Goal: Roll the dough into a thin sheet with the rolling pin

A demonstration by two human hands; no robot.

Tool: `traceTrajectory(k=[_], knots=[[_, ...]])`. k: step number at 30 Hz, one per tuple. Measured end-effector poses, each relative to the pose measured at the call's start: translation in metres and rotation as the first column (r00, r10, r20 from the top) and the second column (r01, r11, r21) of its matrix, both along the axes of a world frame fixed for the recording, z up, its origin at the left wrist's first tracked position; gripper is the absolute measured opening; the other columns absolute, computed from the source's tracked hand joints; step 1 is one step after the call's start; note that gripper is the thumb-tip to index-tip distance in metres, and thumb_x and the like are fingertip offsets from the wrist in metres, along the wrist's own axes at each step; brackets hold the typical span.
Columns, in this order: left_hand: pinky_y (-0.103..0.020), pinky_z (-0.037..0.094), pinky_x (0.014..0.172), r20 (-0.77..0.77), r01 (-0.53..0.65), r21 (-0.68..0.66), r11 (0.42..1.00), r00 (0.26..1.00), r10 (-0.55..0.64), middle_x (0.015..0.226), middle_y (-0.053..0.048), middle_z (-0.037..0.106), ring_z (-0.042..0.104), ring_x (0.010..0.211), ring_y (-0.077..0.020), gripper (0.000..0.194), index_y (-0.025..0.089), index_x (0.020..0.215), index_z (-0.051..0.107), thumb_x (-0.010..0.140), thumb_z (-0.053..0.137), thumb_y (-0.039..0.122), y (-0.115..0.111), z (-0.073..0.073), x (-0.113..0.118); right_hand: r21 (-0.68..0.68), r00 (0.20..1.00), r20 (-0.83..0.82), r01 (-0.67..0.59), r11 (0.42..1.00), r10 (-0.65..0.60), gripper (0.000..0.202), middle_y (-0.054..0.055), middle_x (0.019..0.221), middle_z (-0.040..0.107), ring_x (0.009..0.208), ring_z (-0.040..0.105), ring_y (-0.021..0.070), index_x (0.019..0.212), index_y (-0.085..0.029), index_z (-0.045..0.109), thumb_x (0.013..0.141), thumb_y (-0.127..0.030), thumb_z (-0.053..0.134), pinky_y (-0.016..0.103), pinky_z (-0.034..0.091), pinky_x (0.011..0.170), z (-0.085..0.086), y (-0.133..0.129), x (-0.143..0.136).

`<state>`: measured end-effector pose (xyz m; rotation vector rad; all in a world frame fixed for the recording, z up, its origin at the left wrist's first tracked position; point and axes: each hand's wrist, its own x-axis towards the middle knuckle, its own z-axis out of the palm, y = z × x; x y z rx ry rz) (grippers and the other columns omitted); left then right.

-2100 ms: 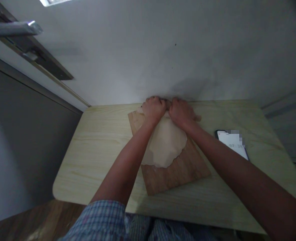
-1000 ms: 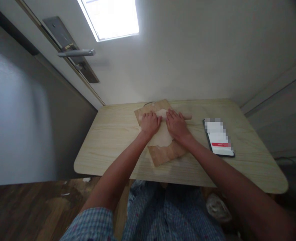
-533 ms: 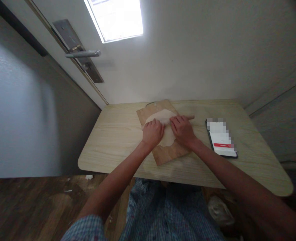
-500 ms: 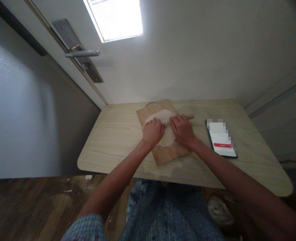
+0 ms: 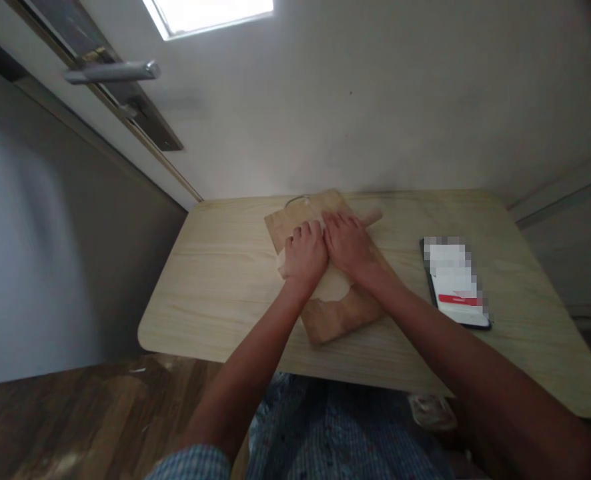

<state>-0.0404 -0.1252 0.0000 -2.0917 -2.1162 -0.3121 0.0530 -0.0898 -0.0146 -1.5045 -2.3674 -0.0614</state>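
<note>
A wooden rolling pin (image 5: 372,217) lies across a pale sheet of dough (image 5: 332,285); only its right end shows clearly beyond my fingers. My left hand (image 5: 305,255) is closed over the pin's left part, which it hides. Close beside it, almost touching, my right hand (image 5: 348,243) presses on the pin with curled fingers. Beneath the dough is a wooden board (image 5: 333,325), turned at an angle, with a thin loop at its far edge. The dough's near edge is uneven, and both hands cover much of its far part.
The board rests on a light wooden table (image 5: 205,280) against a pale door with a metal handle (image 5: 113,71). To the right lies a phone (image 5: 453,287) with a lit screen. A whitish bundle (image 5: 431,412) is below the table's front edge.
Both hands have come closer together and moved toward the board's far side with the rolling pin. The pin's right end now tilts more away from me. The view has shifted slightly downward.
</note>
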Motion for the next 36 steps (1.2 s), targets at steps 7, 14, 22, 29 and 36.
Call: traceTrajectory(k=[7,14,22,29,36], knots=[[-0.034,0.039,0.074,-0.014,0.022,-0.006,1.000,1.000,-0.022,0.098,-0.010,0.056,0.050,0.094,-0.0237,0.027,0.016,0.100,0.047,0.089,0.024,0.025,0.019,0.003,-0.012,-0.079,1.000,-0.003,0.015,0.997,-0.015,0.042,0.010,0.123,0.051,0.116,0.040,0.0220,0.125,-0.013,0.043,0.087,-0.021,0.026,0.037,0.023,0.097,0.004,0.019,-0.013],[-0.032,0.039,0.070,-0.039,0.035,-0.050,0.998,0.999,-0.037,0.091,-0.010,0.059,0.054,0.087,-0.0229,0.030,0.016,0.098,0.051,0.089,0.024,0.027,0.038,0.007,-0.024,-0.083,0.996,-0.044,0.073,0.994,-0.077,0.041,0.010,0.111,0.058,0.102,0.049,0.0223,0.123,-0.015,0.045,0.086,-0.021,0.029,0.041,0.029,0.092,0.005,0.031,-0.025],[-0.032,0.039,0.070,-0.019,-0.019,-0.045,0.999,1.000,0.018,0.092,-0.012,0.060,0.055,0.088,-0.0232,0.031,0.016,0.098,0.052,0.089,0.024,0.023,0.051,0.010,-0.026,-0.124,0.991,-0.064,0.107,0.986,-0.115,0.044,0.012,0.126,0.048,0.117,0.039,0.0252,0.126,-0.015,0.043,0.084,-0.020,0.030,0.046,0.022,0.098,0.007,0.046,-0.034],[-0.032,0.041,0.070,-0.007,-0.060,-0.018,0.998,0.998,0.060,0.094,-0.010,0.061,0.056,0.087,-0.0242,0.028,0.017,0.097,0.053,0.088,0.027,0.023,0.059,0.010,-0.025,-0.146,0.990,-0.061,0.114,0.983,-0.124,0.045,0.013,0.126,0.048,0.119,0.037,0.0239,0.128,-0.014,0.041,0.084,-0.020,0.030,0.044,0.021,0.100,0.010,0.056,-0.037],[-0.029,0.041,0.067,-0.015,-0.029,-0.063,0.998,0.999,0.028,0.094,-0.009,0.060,0.056,0.083,-0.0204,0.028,0.018,0.099,0.051,0.089,0.025,0.021,0.075,0.011,-0.032,-0.139,0.981,-0.059,0.175,0.975,-0.184,0.042,0.011,0.121,0.052,0.116,0.038,0.0244,0.125,-0.017,0.043,0.085,-0.020,0.029,0.046,0.022,0.098,0.010,0.066,-0.044]])
